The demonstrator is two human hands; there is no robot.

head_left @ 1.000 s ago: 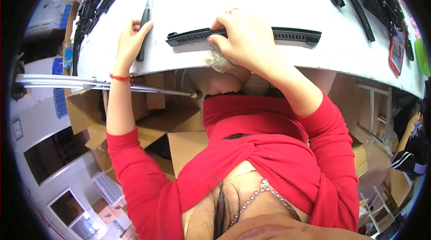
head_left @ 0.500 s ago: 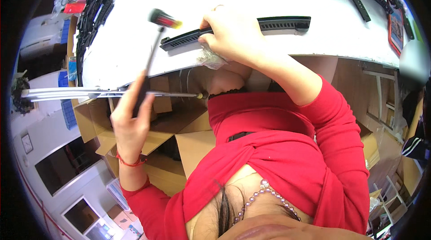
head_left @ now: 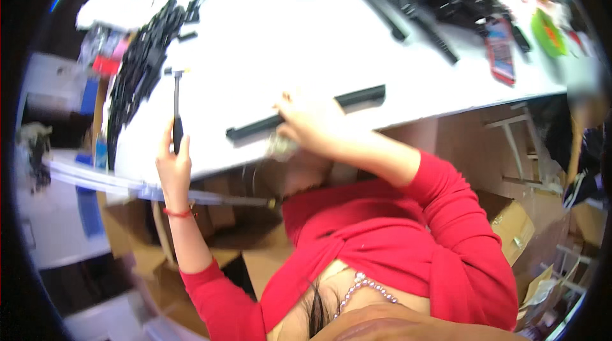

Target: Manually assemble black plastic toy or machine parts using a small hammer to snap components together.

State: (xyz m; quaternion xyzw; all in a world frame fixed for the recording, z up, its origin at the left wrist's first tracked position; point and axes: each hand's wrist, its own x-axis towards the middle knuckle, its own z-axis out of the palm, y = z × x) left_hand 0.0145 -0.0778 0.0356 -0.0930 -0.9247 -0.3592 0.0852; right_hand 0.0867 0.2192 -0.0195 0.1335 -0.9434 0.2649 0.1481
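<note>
My left hand is closed around the black grip of a small hammer, raised over the left part of the white table with its head at the far end. A long, narrow black strip lies slantwise near the table's front edge. My right hand grips it around the middle, fingers curled over it; its underside is hidden. Under that hand, at the table edge, is a crumpled clear plastic bag.
Black parts are heaped along the table's left side, and more black strips lie at the far right. Near these is a red-framed phone-like object. Pale long rods jut across the left, above cardboard boxes.
The hammer has swung left, away from the black strip, and now points straight ahead. My right hand still holds the strip. The view has shifted, showing more of the table's far side.
</note>
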